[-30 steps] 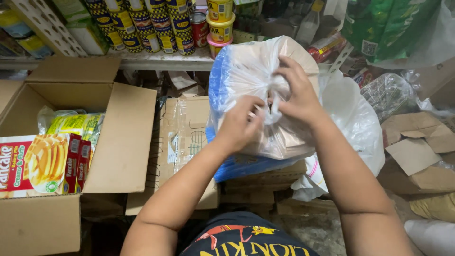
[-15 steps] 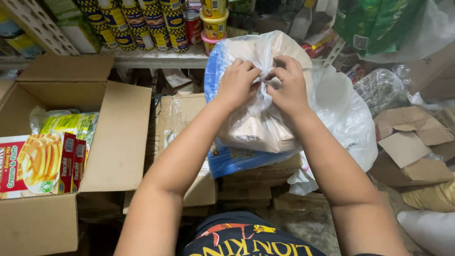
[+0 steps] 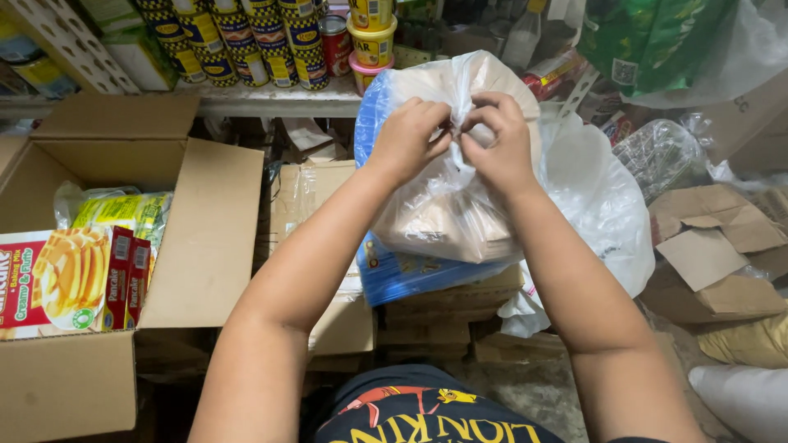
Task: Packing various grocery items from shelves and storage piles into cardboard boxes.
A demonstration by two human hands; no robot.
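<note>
Cluttered storeroom, seen from above; a shelf (image 3: 271, 98) at the top carries rows of yellow-and-blue cans (image 3: 238, 41) and small tubs (image 3: 373, 41); flattened cardboard (image 3: 722, 246) and loose plastic lie about the floor. Centre — a clear plastic bag (image 3: 443, 213) with pale contents, resting upright against a blue packet (image 3: 402, 275) just beneath it, which sits on a stack of folded cartons (image 3: 447, 308). Left hand (image 3: 406, 139) and right hand (image 3: 501, 148) meet at the top of the bag; the fingers of each grip are pinched together on the gathered neck of the plastic, the two hands touching or nearly so. Right of the bag, just beside it: a second, whitish plastic bag (image 3: 599, 205). Left of the bag, well apart: an open cardboard box (image 3: 205, 238) holding red-and-yellow pancake-mix cartons (image 3: 74, 279) and a green-yellow packet (image 3: 115, 209) behind them. Below the bag — the person's dark printed shirt (image 3: 427, 418).
</note>
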